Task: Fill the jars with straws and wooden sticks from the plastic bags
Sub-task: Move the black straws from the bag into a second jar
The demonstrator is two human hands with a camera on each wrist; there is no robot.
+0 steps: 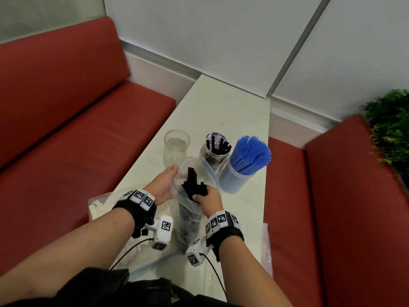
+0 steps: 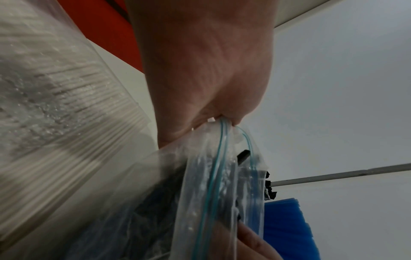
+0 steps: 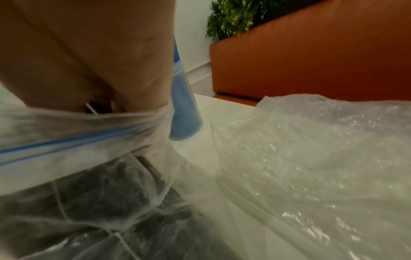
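Running down the left side, red bench [image 1: 73, 120]. Next to it, white surface [image 1: 225, 103], reaching toward the far wall. Near its left front corner, flat bag of pale sticks [image 1: 99, 207], partly under the left wrist. Further back, clear empty jar [image 1: 176, 145], upright, apart from everything else.

Left hand [image 1: 162, 185] at the left lip of the zip bag [image 1: 199, 171]; fingers [image 2: 239, 116] pinching the blue-lined rim, as the left wrist view shows, pulling the mouth wide. Bag standing roughly upright at the middle of the surface, dark with black straws [image 1: 194, 182] down its length.

Right hand [image 1: 209, 200] inside the bag's mouth, fingers curled round a bunch of those black straws, whose tips poke up above the rim. From the right wrist view, plastic draped over that hand, grip itself hidden.

Just behind the bag, second jar [image 1: 215, 154] holding a few black straws, leaning. Touching or nearly touching on its right, blue jar [image 1: 235, 178] packed full of blue straws [image 1: 252, 151], fanned at the top.

Near the right front edge, another crumpled clear bag [image 3: 322, 158], contents unclear. Beyond, second red bench [image 1: 332, 196] and green plant [image 1: 391, 127] at far right.
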